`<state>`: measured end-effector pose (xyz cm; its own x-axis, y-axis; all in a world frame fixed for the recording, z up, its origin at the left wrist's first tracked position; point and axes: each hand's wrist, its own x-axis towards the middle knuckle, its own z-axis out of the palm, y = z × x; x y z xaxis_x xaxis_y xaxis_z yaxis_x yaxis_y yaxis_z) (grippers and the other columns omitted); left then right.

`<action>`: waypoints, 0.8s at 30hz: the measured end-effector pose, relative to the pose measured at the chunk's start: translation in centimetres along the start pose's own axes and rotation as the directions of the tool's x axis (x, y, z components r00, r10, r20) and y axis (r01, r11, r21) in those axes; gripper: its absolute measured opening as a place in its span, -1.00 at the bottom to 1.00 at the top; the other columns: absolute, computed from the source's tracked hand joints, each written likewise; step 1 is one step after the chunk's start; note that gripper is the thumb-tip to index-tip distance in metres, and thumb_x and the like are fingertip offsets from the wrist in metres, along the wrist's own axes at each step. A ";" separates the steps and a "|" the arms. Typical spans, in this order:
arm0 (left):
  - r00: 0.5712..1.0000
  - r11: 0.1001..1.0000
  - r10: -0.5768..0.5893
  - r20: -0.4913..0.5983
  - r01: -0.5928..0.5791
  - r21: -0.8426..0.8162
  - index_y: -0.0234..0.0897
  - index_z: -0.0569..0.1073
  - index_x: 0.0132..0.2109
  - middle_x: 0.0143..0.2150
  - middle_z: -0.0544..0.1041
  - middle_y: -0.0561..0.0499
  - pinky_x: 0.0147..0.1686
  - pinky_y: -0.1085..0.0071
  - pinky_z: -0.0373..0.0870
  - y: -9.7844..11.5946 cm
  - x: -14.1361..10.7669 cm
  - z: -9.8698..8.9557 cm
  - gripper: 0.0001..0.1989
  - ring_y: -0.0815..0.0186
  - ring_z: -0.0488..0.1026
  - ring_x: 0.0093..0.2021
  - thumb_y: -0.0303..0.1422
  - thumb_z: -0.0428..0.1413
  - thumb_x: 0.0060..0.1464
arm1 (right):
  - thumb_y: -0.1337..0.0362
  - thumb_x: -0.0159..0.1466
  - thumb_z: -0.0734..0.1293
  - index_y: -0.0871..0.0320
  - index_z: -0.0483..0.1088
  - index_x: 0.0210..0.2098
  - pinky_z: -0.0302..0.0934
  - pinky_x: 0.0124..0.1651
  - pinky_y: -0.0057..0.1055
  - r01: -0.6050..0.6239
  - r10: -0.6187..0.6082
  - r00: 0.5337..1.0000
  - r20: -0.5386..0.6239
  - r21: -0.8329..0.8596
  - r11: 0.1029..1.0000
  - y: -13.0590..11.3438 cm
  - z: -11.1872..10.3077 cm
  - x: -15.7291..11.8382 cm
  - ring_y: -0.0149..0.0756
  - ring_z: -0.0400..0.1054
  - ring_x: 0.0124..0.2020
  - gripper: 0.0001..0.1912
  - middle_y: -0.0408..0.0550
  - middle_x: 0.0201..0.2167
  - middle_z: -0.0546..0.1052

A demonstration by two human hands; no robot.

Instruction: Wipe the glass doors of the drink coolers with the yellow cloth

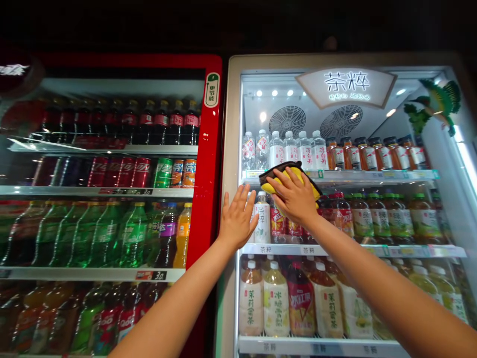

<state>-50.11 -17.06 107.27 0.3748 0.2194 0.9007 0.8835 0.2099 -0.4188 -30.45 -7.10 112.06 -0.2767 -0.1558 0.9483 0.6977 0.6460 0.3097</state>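
Observation:
A yellow cloth with a dark edge (313, 187) lies against the glass door of the right-hand drinks fridge (231, 149). Over it is my right hand (294, 195), fingers spread, pressing it to the glass near the upper shelf. To its left, my left hand (238, 217) rests with fingers apart at the left edge of the same door, where frame and glass meet, and holds nothing. Behind the glass, bottles (263, 219) stand on the shelves between and below my hands.
On the left stands a second fridge with a red frame (210, 149), filled with cans and bottles (134, 233). A lit sign (346, 88) spans the top of the right fridge, and a green bird decoration (437, 102) is at its upper right corner.

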 end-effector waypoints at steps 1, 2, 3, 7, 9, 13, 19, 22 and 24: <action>1.000 1.000 0.007 0.003 -0.007 -0.001 -0.28 0.01 0.51 0.53 0.08 -0.23 0.48 -0.18 -0.16 -0.1 -0.3 0.0 -0.32 0.04 -0.08 0.55 -0.23 -0.01 0.36 | 0.09 0.46 0.17 -0.19 0.29 0.33 -0.14 0.43 0.26 -0.027 0.027 1.000 -0.016 -0.005 1.000 0.5 -0.1 -0.3 0.00 0.03 0.47 -0.53 -0.17 0.43 0.29; 1.000 1.000 0.014 0.008 -0.014 -0.001 -0.29 0.02 0.51 0.53 0.09 -0.23 0.49 -0.17 -0.17 -0.1 -0.6 0.0 -0.32 0.04 -0.08 0.55 -0.22 -0.01 0.36 | 0.09 0.46 0.16 -0.19 0.29 0.33 -0.17 0.42 0.31 -0.076 0.075 0.996 -0.039 -0.008 0.997 1.0 -0.2 -0.2 0.02 0.04 0.46 -0.54 -0.15 0.42 0.29; 1.000 1.000 0.020 0.013 -0.020 0.001 -0.29 0.03 0.50 0.53 0.09 -0.22 0.49 -0.16 -0.18 -0.2 -0.8 0.0 -0.33 0.05 -0.08 0.55 -0.22 -0.01 0.36 | 0.09 0.47 0.14 -0.18 0.30 0.33 -0.19 0.40 0.38 -0.137 0.136 0.989 -0.064 -0.007 0.991 1.2 -0.1 0.4 0.05 0.04 0.46 -0.54 -0.13 0.42 0.30; 1.000 1.000 0.018 0.024 -0.019 0.006 -0.32 0.04 0.50 0.53 0.08 -0.23 0.49 -0.15 -0.19 -0.3 -1.2 0.2 -0.34 0.06 -0.08 0.55 -0.22 -0.02 0.36 | 0.05 0.49 0.08 -0.13 0.27 0.35 -0.15 0.34 0.47 -0.311 0.310 0.948 -0.075 -0.006 0.950 -0.4 1.1 4.9 0.14 -0.05 0.49 -0.51 -0.05 0.47 0.21; 1.000 1.000 0.016 0.012 -0.016 0.002 -0.33 0.05 0.49 0.53 0.08 -0.23 0.49 -0.14 -0.18 -0.3 -1.2 0.3 -0.35 0.06 -0.08 0.55 -0.23 -0.02 0.37 | 0.03 0.49 0.08 -0.12 0.25 0.37 -0.11 0.36 0.41 -0.279 0.278 0.960 -0.036 -0.014 0.960 -2.0 1.6 6.0 0.12 -0.08 0.50 -0.49 -0.06 0.49 0.17; 1.000 1.000 0.023 -0.009 -0.023 -0.012 -0.37 0.08 0.47 0.52 0.14 -0.23 0.49 -0.12 -0.13 -0.3 -1.7 0.4 -0.37 0.06 -0.03 0.54 -0.23 -0.02 0.37 | 0.08 0.47 0.17 -0.14 0.29 0.34 -0.17 0.44 0.31 -0.021 0.020 1.000 0.014 0.028 0.999 -3.4 1.5 3.8 0.02 -0.02 0.49 -0.53 -0.13 0.46 0.22; 1.000 1.000 0.017 -0.006 -0.017 -0.006 -0.37 0.12 0.46 0.51 0.16 -0.24 0.50 -0.07 -0.10 -0.3 -2.2 0.3 -0.37 0.06 -0.03 0.54 -0.23 -0.01 0.36 | 0.26 0.42 0.21 -0.08 0.39 0.26 -0.11 0.45 0.24 -0.007 0.008 1.000 -0.025 0.055 0.998 -2.2 1.2 3.9 0.00 0.09 0.45 -0.55 -0.11 0.39 0.34; 1.000 1.000 0.025 0.003 -0.025 -0.011 -0.36 0.11 0.47 0.51 0.16 -0.23 0.49 -0.07 -0.09 -0.4 -2.2 0.2 -0.36 0.06 -0.04 0.54 -0.23 0.00 0.35 | 0.28 0.41 0.20 -0.07 0.37 0.29 -0.09 0.43 0.22 -0.141 0.142 0.989 -0.026 0.037 0.989 -3.4 1.8 7.3 0.04 0.02 0.48 -0.53 -0.08 0.42 0.29; 0.999 0.999 0.042 0.006 -0.042 -0.025 -0.34 0.10 0.47 0.51 0.16 -0.23 0.49 -0.06 -0.07 -0.6 -2.4 0.0 -0.35 0.07 -0.04 0.54 -0.24 0.01 0.34 | 0.27 0.41 0.20 -0.09 0.36 0.30 -0.13 0.44 0.23 -0.140 0.140 0.990 -0.010 0.047 0.989 -4.5 2.1 8.4 0.04 0.00 0.49 -0.52 -0.08 0.43 0.27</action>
<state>-51.49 -17.74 105.35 0.4097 0.2341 0.8817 0.8738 0.1768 -0.4530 -37.32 -9.76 118.51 -0.1694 -0.0713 0.9830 0.6974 0.6961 0.1706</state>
